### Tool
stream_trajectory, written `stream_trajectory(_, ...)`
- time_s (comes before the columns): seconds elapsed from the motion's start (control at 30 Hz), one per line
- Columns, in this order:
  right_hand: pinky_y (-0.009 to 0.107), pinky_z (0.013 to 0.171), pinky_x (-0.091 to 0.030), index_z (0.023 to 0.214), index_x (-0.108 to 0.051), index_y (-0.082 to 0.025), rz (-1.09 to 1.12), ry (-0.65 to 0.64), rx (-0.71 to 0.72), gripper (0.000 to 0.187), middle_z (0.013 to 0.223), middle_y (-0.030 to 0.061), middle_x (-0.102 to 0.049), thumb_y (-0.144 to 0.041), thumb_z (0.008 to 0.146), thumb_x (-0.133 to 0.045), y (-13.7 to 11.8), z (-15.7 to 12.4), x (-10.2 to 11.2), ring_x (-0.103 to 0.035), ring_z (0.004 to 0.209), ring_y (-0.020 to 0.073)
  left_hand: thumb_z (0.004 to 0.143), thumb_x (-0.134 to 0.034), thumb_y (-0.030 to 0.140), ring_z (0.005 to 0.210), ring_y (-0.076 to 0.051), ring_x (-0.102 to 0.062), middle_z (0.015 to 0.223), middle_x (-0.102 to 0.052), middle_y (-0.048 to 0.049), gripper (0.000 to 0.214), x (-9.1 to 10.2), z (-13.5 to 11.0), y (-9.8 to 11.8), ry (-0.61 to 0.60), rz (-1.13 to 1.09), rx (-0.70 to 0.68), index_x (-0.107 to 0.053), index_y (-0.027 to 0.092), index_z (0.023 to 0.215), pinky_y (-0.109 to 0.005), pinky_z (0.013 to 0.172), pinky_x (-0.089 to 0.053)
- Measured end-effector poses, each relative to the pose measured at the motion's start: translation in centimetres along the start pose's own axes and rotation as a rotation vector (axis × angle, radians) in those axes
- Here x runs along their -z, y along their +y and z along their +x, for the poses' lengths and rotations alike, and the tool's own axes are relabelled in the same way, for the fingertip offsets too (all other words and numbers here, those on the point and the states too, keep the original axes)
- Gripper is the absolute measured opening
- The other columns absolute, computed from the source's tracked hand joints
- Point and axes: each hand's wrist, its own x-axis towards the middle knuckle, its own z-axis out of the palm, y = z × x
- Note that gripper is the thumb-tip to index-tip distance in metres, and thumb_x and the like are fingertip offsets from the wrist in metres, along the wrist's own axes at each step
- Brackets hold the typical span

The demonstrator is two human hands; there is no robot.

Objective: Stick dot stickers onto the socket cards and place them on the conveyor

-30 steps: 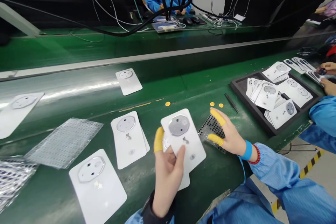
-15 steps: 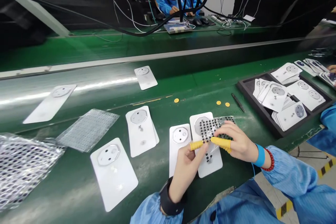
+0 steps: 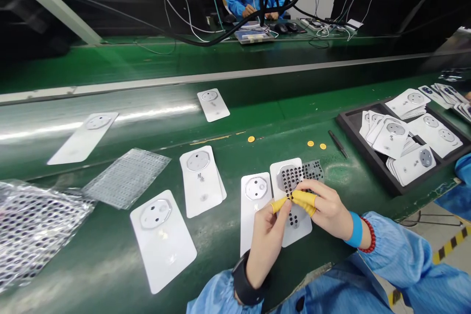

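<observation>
Green bench (image 3: 88, 250) is holding card (image 3: 300, 230) under your hands; left hand (image 3: 267, 240) and right hand (image 3: 326, 211) are pinching dot sheet (image 3: 312, 170), yellow cots (image 3: 303, 199) pressed together; any slip is risking a torn sheet.

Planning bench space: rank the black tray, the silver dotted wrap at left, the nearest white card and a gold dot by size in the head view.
Black tray and silver dotted wrap look alike, unrankable; then white card; gold dot smallest.

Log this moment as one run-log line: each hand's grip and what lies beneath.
left hand: grip on black-dotted clear sheet | right hand: grip on same sheet | beneath: white cards
</observation>
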Motion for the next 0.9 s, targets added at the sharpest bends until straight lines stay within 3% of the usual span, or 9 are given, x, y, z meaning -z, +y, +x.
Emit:
stream_trajectory(0.2, 0.031, 0.072, -0.058, 0.104, -0.058, -0.015, 0.029, -0.087, -0.017, 0.015, 0.094, 0.0100, -0.062, -0.012, 0.093, -0.048, 0.4, 0.0, 0.0, -0.061, 0.085, 0.0172, 0.080, -0.065, 0.044, 0.060, -0.015, -0.046, 0.062, -0.053, 0.0000, 0.031, -0.1, -0.2, 0.1, 0.013, 0.093, 0.010, -0.070, 0.015, 0.070, -0.026, 0.059, -0.042)
stream_trajectory(0.4, 0.036, 0.076, -0.057, 0.102, -0.054, -0.015, -0.097, -0.093, 0.192, 0.015, 0.092, 0.0114, -0.062, -0.009, 0.092, -0.046, 1.2, -0.4, -0.3, -0.061, 0.088, 0.0203, 0.077, -0.066, 0.049, 0.054, -0.013, -0.044, 0.056, -0.051, 0.0005, 0.039, -0.4, 0.0, 0.0, 0.005, 0.091, 0.069, -0.061, 0.014, 0.060, -0.024, 0.049, -0.035)
stream_trajectory(0.5, 0.032, 0.076, -0.056, 0.100, -0.054, -0.016, -0.008, -0.142, 0.039, 0.011, 0.095, 0.0106, -0.061, -0.011, 0.091, -0.048, 2.1, -0.8, 0.0, -0.061, 0.089, 0.0181, 0.078, -0.066, 0.050, 0.055, -0.016, -0.052, 0.059, -0.058, -0.0015, 0.036, 0.1, 0.1, -0.2, 0.020, 0.080, 0.069, -0.066, 0.015, 0.072, -0.025, 0.050, -0.041)
stream_trajectory(0.57, 0.030, 0.075, -0.055, 0.095, -0.054, -0.017, 0.018, -0.157, -0.091, 0.009, 0.094, 0.0092, -0.061, -0.011, 0.091, -0.048, 3.3, -1.0, 0.5, -0.060, 0.086, 0.0168, 0.079, -0.066, 0.048, 0.061, -0.019, -0.058, 0.067, -0.063, -0.0029, 0.034, 0.7, 0.1, -0.2, 0.111, 0.091, 0.009, -0.068, 0.016, 0.093, -0.027, 0.054, -0.046)
stream_trajectory(0.63, 0.030, 0.074, -0.054, 0.091, -0.055, -0.018, -0.002, -0.153, -0.158, 0.011, 0.091, 0.0078, -0.061, -0.010, 0.091, -0.047, 4.5, -1.2, 1.3, -0.060, 0.083, 0.0164, 0.081, -0.066, 0.045, 0.068, -0.020, -0.062, 0.075, -0.066, -0.0039, 0.041, 1.3, 0.1, 0.1, 0.211, 0.105, -0.064, -0.063, 0.019, 0.112, -0.028, 0.060, -0.050)
stream_trajectory(0.7, 0.031, 0.073, -0.053, 0.090, -0.055, -0.017, -0.022, -0.123, -0.176, 0.012, 0.092, 0.0079, -0.061, -0.008, 0.090, -0.048, 5.2, -1.0, 2.1, -0.059, 0.083, 0.0168, 0.084, -0.063, 0.044, 0.071, -0.021, -0.064, 0.079, -0.067, -0.0051, 0.045, 1.7, -0.1, 0.4, 0.247, 0.104, -0.096, -0.058, 0.019, 0.120, -0.029, 0.065, -0.053)
stream_trajectory(0.8, 0.031, 0.078, -0.052, 0.093, -0.057, -0.017, -0.010, -0.028, -0.183, 0.011, 0.096, 0.0080, -0.060, -0.008, 0.089, -0.052, 4.3, 0.3, 2.7, -0.060, 0.088, 0.0168, 0.085, -0.062, 0.044, 0.073, -0.023, -0.065, 0.080, -0.067, -0.0062, 0.044, 1.6, -0.4, 0.4, 0.224, 0.124, -0.089, -0.057, 0.019, 0.120, -0.031, 0.068, -0.054)
stream_trajectory(0.9, 0.030, 0.083, -0.051, 0.097, -0.058, -0.018, 0.044, 0.065, -0.137, 0.013, 0.098, 0.0066, -0.060, -0.008, 0.088, -0.056, 1.5, 2.7, 2.6, -0.060, 0.092, 0.0156, 0.082, -0.065, 0.046, 0.073, -0.024, -0.065, 0.079, -0.067, -0.0061, 0.045, 1.2, -0.6, -0.2, 0.187, 0.181, -0.048, -0.059, 0.018, 0.117, -0.032, 0.068, -0.054)
